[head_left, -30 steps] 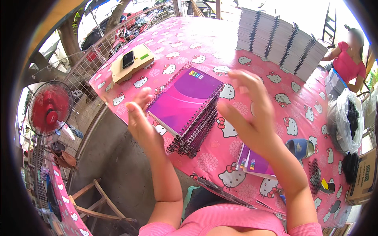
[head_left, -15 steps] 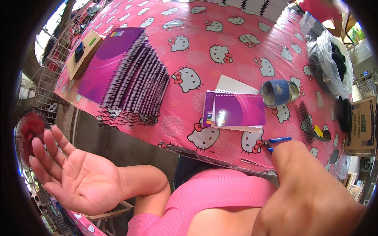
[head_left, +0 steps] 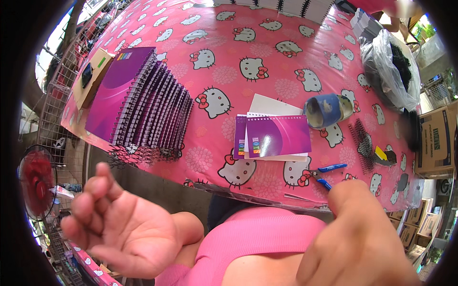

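My left hand (head_left: 129,233) is raised off the table's left front edge, palm up, fingers loosely bent and apart, holding nothing. Close to the camera, my right hand (head_left: 358,233) shows its back; its fingers bend down out of sight. Just beyond it, blue-handled cutting pliers (head_left: 329,168) lie on the table, apart from the hand as far as I can see. A few loose purple notebook covers (head_left: 279,136) with punched holes lie over white sheets (head_left: 272,104) at the middle. To their left rises a stack of purple spiral notebooks (head_left: 129,95) with black wire bindings.
Right of the covers lies a blue-wrapped roll (head_left: 329,109). Black binding coils (head_left: 363,145) and a yellow-and-black item (head_left: 384,155) are nearby. A plastic bag (head_left: 391,71) of black material and cardboard boxes (head_left: 436,138) stand at right. A red fan (head_left: 38,186) is at left.
My left hand has moved right and nearer my body, its fingers bending more. The right hand has shifted slightly down, showing more of the pliers. The whole view has shifted a little.
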Tool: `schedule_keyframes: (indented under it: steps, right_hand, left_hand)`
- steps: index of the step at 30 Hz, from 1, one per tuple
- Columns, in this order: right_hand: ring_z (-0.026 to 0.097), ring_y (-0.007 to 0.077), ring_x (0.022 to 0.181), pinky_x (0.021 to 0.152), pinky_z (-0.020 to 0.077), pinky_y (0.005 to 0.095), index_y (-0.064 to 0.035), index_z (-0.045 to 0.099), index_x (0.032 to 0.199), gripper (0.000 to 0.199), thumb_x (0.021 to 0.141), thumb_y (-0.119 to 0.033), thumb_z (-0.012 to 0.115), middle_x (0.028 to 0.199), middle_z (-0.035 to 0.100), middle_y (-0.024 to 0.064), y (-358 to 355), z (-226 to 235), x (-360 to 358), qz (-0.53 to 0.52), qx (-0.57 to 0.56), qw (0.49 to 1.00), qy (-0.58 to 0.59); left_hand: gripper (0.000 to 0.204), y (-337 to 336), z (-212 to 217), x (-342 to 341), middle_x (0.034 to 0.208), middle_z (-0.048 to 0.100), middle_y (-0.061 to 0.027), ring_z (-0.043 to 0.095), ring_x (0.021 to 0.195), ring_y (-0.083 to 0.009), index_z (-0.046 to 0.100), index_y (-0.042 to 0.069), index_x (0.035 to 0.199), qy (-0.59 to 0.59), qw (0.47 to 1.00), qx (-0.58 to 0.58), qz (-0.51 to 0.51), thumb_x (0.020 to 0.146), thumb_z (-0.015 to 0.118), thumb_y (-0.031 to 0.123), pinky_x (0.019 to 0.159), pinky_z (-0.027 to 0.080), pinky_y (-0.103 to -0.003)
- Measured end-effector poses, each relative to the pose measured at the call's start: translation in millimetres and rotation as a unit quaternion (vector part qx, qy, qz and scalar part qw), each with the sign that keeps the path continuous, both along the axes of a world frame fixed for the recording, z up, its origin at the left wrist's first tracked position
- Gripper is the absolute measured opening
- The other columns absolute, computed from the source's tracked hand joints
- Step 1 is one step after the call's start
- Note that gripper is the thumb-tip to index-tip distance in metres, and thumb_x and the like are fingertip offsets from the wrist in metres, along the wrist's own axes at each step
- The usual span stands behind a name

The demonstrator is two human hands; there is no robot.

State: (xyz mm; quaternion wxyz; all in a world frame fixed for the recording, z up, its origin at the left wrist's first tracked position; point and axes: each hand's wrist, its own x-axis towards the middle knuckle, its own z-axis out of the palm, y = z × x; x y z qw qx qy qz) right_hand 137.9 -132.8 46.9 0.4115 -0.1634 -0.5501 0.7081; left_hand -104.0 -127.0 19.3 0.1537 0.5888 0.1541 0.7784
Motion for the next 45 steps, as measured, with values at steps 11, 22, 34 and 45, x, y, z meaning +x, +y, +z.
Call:
schedule_keyframes:
  steps: [11, 22, 34, 45]
  right_hand:
    - [0.056, 0.0089, 0.085, 0.074, 0.0476, 0.0235, 0.0035, 0.053, 0.115, 0.043, 0.085, -0.019, 0.074, 0.101, 0.06, 0.0073, 41, -160, 91, -0.395, -0.062, 0.849, -0.344]
    - [0.061, 0.0102, 0.079, 0.074, 0.0504, 0.0241, 0.0011, 0.058, 0.104, 0.029, 0.084, -0.012, 0.073, 0.089, 0.064, 0.0042, 49, -142, 68, -0.35, -0.203, 0.891, -0.207]
    - [0.052, 0.0104, 0.086, 0.074, 0.0439, 0.024, -0.0054, 0.043, 0.097, 0.028, 0.083, 0.014, 0.058, 0.095, 0.057, 0.0067, 38, -135, 42, -0.356, 0.011, 0.923, -0.147]
    - [0.06, 0.0287, 0.096, 0.08, 0.0484, 0.0387, -0.0033, 0.057, 0.098, 0.028, 0.075, -0.001, 0.074, 0.102, 0.058, 0.0142, 28, -119, 84, -0.424, 0.262, 0.734, -0.461]
  left_hand:
    - [0.048, 40, -60, 74, 0.131, 0.049, -0.0199, 0.053, 0.116, -0.0271, 0.04, -0.004, 0.134, 0.109, 0.915, -0.37, -0.119, 0.089, 0.055, 0.0, 0.099, 0.043, -0.039]
    - [0.066, 52, -100, 91, 0.137, 0.038, -0.0206, 0.04, 0.128, -0.0279, 0.027, 0.003, 0.145, 0.157, 0.825, -0.527, -0.131, 0.09, 0.063, 0.008, 0.105, 0.037, -0.04]
    - [0.067, 54, -100, 90, 0.145, 0.033, -0.0221, 0.038, 0.133, -0.0415, 0.038, 0.012, 0.144, 0.342, 0.88, -0.328, -0.039, 0.085, 0.065, -0.003, 0.104, 0.037, -0.045]
    - [0.02, 56, -72, 118, 0.082, 0.066, -0.0042, 0.056, 0.092, -0.0253, 0.074, 0.009, 0.092, 0.404, 0.884, -0.222, 0.082, 0.072, 0.076, 0.003, 0.09, 0.043, -0.038]
